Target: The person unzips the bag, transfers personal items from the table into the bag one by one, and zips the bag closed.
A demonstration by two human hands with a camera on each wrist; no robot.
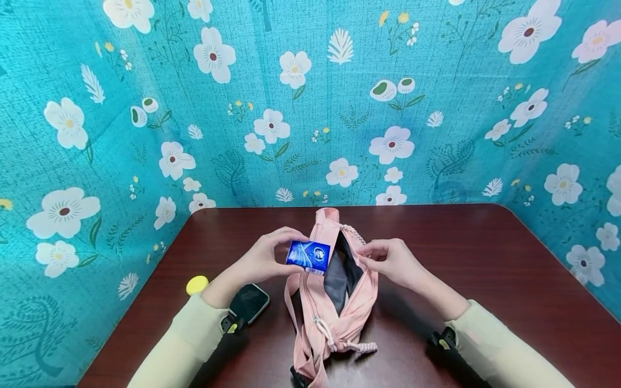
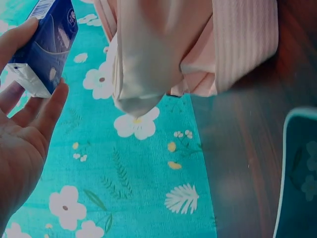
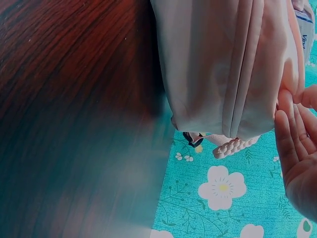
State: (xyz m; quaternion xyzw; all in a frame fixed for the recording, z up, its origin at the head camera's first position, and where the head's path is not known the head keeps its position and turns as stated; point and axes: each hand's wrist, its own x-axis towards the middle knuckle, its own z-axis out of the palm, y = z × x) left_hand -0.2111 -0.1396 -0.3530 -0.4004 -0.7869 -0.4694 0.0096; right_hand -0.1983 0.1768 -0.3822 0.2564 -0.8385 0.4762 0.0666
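A pink bag [image 1: 312, 299] lies on the table with its zipped top spread apart, showing a dark grey lining [image 1: 335, 280]. Between thumb and fingers, my left hand [image 1: 262, 261] holds a small blue tissue pack [image 1: 309, 256] just over the left side of the opening. The left wrist view shows the pack's white end [image 2: 30, 82] facing the palm. On the opposite side, my right hand [image 1: 395, 264] pinches the bag's right edge and holds it outward. In the right wrist view its fingers [image 3: 287, 134] are at the bag's fabric, and part of the pack shows beyond.
Left of the bag, a dark-screened device [image 1: 252, 303] with a pale rim lies near my left wrist. A round yellow object [image 1: 197, 285] sits beyond my left forearm. The bag's strap and black buckle [image 1: 299, 377] trail toward me. A flowered cloth [image 1: 310, 134] hangs behind the brown table [image 1: 446, 231].
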